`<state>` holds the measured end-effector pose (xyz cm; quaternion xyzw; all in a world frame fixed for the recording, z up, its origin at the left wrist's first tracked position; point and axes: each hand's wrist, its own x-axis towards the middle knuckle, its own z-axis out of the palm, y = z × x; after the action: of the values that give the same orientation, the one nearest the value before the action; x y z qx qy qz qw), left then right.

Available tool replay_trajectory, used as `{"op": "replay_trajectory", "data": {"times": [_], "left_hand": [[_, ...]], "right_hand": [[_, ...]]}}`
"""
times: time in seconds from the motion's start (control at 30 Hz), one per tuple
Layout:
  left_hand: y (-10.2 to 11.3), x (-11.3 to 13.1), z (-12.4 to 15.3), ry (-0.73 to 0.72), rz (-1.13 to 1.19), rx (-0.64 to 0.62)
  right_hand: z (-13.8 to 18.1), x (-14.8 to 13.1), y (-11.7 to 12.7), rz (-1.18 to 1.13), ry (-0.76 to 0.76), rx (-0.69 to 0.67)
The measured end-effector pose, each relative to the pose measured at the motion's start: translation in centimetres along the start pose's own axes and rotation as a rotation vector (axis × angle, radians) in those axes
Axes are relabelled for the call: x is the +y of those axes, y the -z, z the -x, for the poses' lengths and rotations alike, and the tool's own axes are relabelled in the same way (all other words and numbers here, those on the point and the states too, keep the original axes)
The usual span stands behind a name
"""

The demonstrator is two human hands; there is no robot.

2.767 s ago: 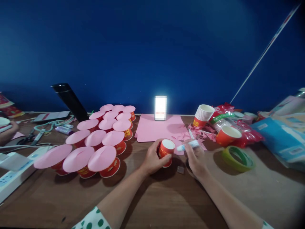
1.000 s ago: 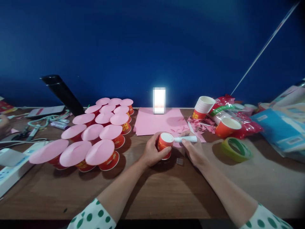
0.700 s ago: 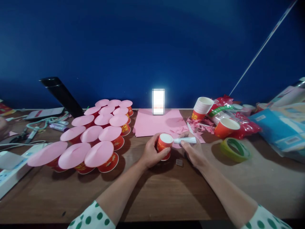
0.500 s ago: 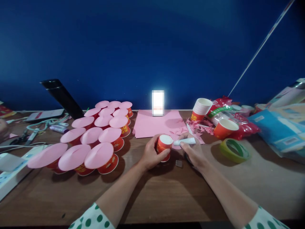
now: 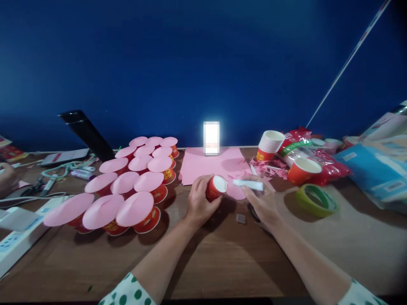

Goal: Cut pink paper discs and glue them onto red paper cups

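In the middle of the table, my left hand (image 5: 202,201) is wrapped round a red paper cup (image 5: 213,189). The cup is tilted, its white round end facing up and right toward the glue. A white tube that looks like a glue stick (image 5: 249,184) lies between the fingers of my right hand (image 5: 262,203), its tip just apart from the cup. Below the tube a pink paper disc (image 5: 235,192) lies partly covered. Left of my hands stand several upturned red cups, each topped with a shallow pink paper cone (image 5: 135,208).
Pink sheets (image 5: 210,165) and paper scraps (image 5: 270,168) lie behind my hands. To the right are stacked cups (image 5: 270,146), a lone cup (image 5: 303,171) and green tape (image 5: 316,201). A power strip (image 5: 25,237), black bottle (image 5: 87,133) and another person's hand (image 5: 8,180) are at left.
My left hand has tipped the cup further, turning its white end to the right. The glue stick has drawn slightly away from the cup. The whole view has shifted a little.
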<state>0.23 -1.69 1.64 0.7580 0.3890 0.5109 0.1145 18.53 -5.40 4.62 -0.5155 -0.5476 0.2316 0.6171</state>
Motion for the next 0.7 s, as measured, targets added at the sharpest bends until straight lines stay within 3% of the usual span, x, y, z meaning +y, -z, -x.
{"op": "replay_trajectory", "data": {"times": [0.43, 0.7], "left_hand": [[-0.2, 0.0, 0.3, -0.053, -0.022, -0.022], [0.2, 0.3, 0.2, -0.065, -0.085, -0.065]], "right_hand": [[0.1, 0.8, -0.1, 0.080, 0.049, -0.099], [0.5, 1.3, 0.0, 0.255, 0.226, -0.107]]}}
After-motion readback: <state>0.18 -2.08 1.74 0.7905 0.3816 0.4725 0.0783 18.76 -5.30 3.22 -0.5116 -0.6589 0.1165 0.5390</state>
